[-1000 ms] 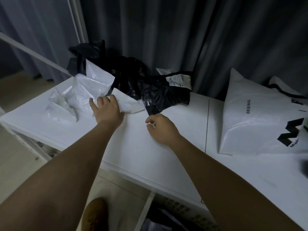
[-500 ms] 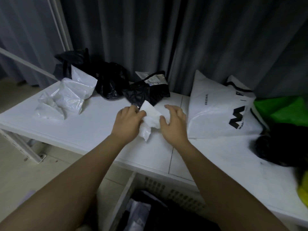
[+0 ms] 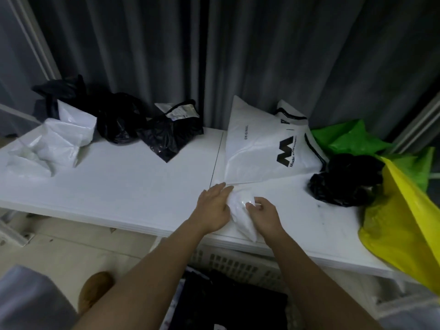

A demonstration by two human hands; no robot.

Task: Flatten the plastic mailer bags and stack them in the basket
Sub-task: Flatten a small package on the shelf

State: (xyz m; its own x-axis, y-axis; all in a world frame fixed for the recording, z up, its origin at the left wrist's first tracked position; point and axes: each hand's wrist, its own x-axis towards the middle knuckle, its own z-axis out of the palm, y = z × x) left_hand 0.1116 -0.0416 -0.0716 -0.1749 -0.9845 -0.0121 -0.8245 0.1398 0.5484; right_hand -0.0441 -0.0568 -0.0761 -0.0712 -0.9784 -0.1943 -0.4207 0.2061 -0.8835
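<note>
Both hands (image 3: 238,210) flank small white mailer (image 3: 240,206).

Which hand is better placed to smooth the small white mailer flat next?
Probably the left hand: its fingers lie straight, palm down, along the small white plastic mailer bag. The right hand has fingers curled on the bag's near side, so it suits anchoring it on the white table.

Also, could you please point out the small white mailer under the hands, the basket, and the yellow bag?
small white mailer (image 3: 240,206), head view, glossy middle between the hands.
basket (image 3: 238,260), head view, slotted far wall.
yellow bag (image 3: 400,225), head view, broad front face.
</note>
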